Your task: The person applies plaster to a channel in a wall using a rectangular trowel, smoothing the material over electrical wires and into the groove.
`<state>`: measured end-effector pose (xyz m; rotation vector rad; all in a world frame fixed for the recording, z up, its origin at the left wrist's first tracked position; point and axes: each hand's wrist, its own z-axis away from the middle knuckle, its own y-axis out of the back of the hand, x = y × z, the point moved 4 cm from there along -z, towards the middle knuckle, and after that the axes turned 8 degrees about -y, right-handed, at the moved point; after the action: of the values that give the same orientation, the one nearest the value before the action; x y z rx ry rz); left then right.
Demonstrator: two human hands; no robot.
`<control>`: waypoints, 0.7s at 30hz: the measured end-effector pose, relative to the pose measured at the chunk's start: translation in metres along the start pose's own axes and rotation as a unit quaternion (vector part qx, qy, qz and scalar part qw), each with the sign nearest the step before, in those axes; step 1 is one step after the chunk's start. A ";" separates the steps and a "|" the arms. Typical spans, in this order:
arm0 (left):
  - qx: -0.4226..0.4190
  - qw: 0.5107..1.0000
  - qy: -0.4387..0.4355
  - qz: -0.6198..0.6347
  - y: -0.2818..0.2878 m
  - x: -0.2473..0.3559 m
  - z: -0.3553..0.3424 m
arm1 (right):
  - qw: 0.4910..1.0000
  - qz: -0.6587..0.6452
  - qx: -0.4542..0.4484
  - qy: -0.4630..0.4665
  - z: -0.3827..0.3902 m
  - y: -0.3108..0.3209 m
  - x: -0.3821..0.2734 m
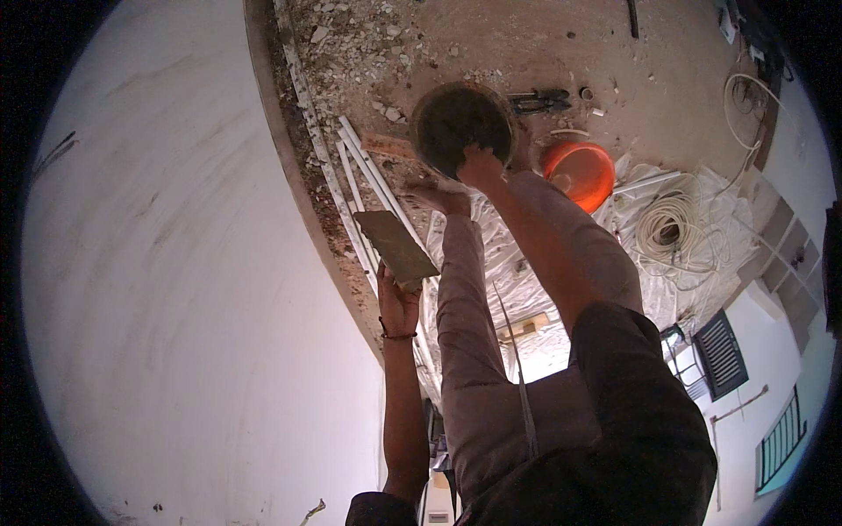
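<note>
My left hand (pixel 399 302) is closed around the underside of a flat, rectangular plastering float (pixel 396 245), its face grey-green and held up beside the white wall. The float's handle is mostly hidden by the hand. Further ahead, my right hand (pixel 482 167) reaches over the near rim of a round, dark pan (pixel 506 110) with dark, wet-looking material inside. Its fingers are curled down at the pan's inner edge. Whatever they grip is hidden against the dark contents.
An orange bucket (pixel 605 162) stands right of the pan, and dark pliers-like tools (pixel 539 101) lie beyond it. White pipes (pixel 364 167) run along the wall's foot near rubble (pixel 368 35). Coiled pale hose (pixel 667 228) rests on plastic sheeting at right.
</note>
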<state>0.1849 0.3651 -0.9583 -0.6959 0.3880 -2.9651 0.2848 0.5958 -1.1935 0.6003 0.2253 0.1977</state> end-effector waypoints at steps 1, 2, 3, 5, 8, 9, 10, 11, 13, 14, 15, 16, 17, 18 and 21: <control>0.015 1.000 0.005 0.014 0.002 -0.006 0.001 | 1.000 -0.016 0.020 0.013 0.002 0.007 0.001; 0.000 0.999 0.006 0.035 0.002 -0.014 0.001 | 0.998 -0.005 -0.013 0.056 0.001 0.010 0.014; -0.011 0.999 0.001 0.051 0.007 -0.018 0.003 | 0.995 -0.001 -0.035 0.090 0.005 0.017 0.014; -0.014 0.998 0.000 0.069 0.012 -0.022 0.007 | 0.994 0.048 -0.030 0.092 0.029 0.038 0.016; 0.018 0.998 0.003 0.063 -0.013 -0.025 0.011 | 0.995 0.088 0.013 0.052 0.046 0.066 0.019; 0.005 0.998 0.007 0.070 -0.017 -0.028 0.011 | 0.996 0.076 0.025 0.033 0.045 0.067 0.023; -0.006 0.997 0.011 0.076 -0.020 -0.029 0.012 | 0.998 0.059 0.033 0.020 0.041 0.065 0.022; -0.016 0.997 0.011 0.079 -0.021 -0.026 0.012 | 0.998 0.040 0.041 0.009 0.038 0.067 0.016; -0.011 0.998 0.012 0.061 -0.018 -0.018 0.018 | 0.997 -0.065 -0.015 -0.025 0.033 0.061 0.000; -0.007 0.999 0.007 0.047 -0.023 -0.016 0.021 | 0.997 -0.064 -0.014 -0.042 0.027 0.053 -0.004; -0.007 0.999 0.004 0.033 -0.024 -0.016 0.022 | 0.996 -0.064 -0.010 -0.061 0.019 0.042 -0.004; -0.016 0.999 0.007 0.033 -0.019 -0.016 0.023 | 0.995 -0.064 -0.007 -0.081 0.013 0.032 -0.002; -0.018 1.000 0.008 0.019 -0.010 -0.016 0.023 | 0.995 -0.078 -0.001 -0.067 0.009 0.018 0.000; -0.018 1.000 0.009 0.008 -0.001 -0.015 0.025 | 0.995 -0.089 0.002 -0.051 0.008 0.007 0.004; -0.004 1.000 -0.003 0.010 0.028 -0.005 0.030 | 0.986 -0.129 -0.005 0.104 0.031 -0.003 -0.003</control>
<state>0.2032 0.3318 -0.9423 -0.6982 0.4038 -2.9434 0.2908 0.5760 -1.1695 0.5343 0.5009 0.0100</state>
